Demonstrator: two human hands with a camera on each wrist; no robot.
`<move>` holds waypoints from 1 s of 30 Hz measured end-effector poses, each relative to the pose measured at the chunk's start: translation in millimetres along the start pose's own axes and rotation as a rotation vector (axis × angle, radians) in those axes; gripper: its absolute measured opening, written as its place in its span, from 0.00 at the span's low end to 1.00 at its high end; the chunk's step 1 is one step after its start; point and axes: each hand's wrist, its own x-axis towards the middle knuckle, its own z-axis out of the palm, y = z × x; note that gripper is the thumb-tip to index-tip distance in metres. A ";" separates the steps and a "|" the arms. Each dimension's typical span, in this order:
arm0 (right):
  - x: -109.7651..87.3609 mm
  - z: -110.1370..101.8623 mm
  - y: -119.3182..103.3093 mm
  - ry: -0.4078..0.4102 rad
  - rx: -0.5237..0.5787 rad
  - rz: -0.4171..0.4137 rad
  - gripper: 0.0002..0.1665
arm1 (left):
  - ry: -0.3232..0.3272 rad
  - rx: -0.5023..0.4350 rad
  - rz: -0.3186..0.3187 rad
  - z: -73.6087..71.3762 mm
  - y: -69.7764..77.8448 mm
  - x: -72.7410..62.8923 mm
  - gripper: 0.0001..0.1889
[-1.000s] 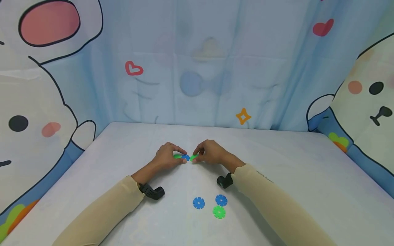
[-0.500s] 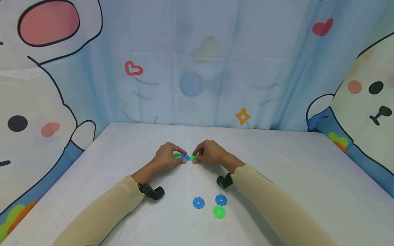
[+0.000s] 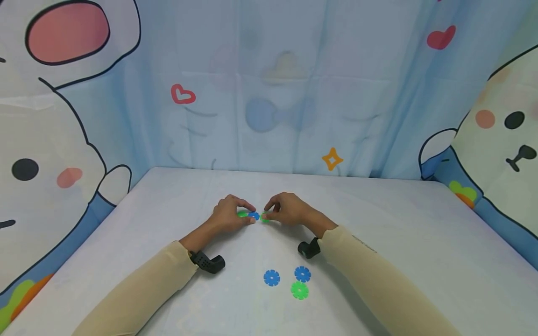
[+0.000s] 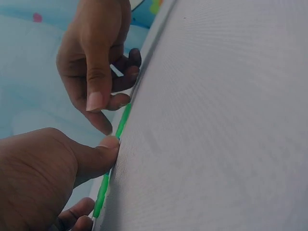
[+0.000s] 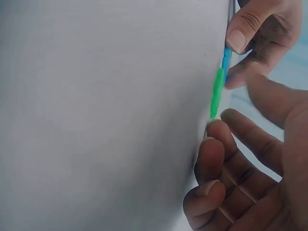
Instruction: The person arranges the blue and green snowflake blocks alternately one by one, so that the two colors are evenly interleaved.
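Note:
Thumb and index finger of my left hand (image 3: pixel 227 214) pinch a blue notched plastic disc (image 3: pixel 255 215). A green notched disc (image 4: pixel 101 196) joins its left side, partly under that hand. At its right side another green disc (image 5: pixel 217 94) meets the blue one edge to edge, lying low at the tabletop. My right hand (image 3: pixel 290 208) is right beside this green disc. In the right wrist view its thumb (image 5: pixel 262 91) stands off the disc, and the loosely bent fingers (image 5: pixel 219 132) have their tips near the disc's end.
Nearer to me on the white table (image 3: pixel 201 303) lie a loose blue disc (image 3: pixel 271 277), another blue disc (image 3: pixel 302 274) and a green disc (image 3: pixel 300 290) close below it. A printed curtain (image 3: pixel 277 140) hangs behind the table's far edge.
The right thumb has lifted off the green disc at the right, and the right hand has shifted very slightly to the right. The left hand keeps its pinch in place.

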 end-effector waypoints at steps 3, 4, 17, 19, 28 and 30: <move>-8.9 -5.7 0.7 0.004 0.013 -0.020 0.23 | -0.004 0.005 0.002 0.0 1.1 -0.4 0.15; -12.8 -7.9 2.3 0.003 0.022 -0.040 0.22 | -0.002 0.008 0.001 0.2 1.5 -0.5 0.15; -102.1 -17.9 37.3 -0.335 0.443 -0.214 0.15 | -0.041 0.046 -0.047 2.2 9.1 2.3 0.20; -107.2 -14.0 43.2 -0.353 0.462 -0.220 0.15 | -0.052 0.045 -0.040 4.1 9.6 2.8 0.20; -113.3 -5.6 45.3 -0.293 0.317 -0.315 0.15 | -0.019 0.061 -0.042 12.4 16.0 3.4 0.18; -113.7 -5.8 44.2 -0.296 0.284 -0.319 0.16 | -0.011 0.068 -0.044 13.0 16.5 3.8 0.18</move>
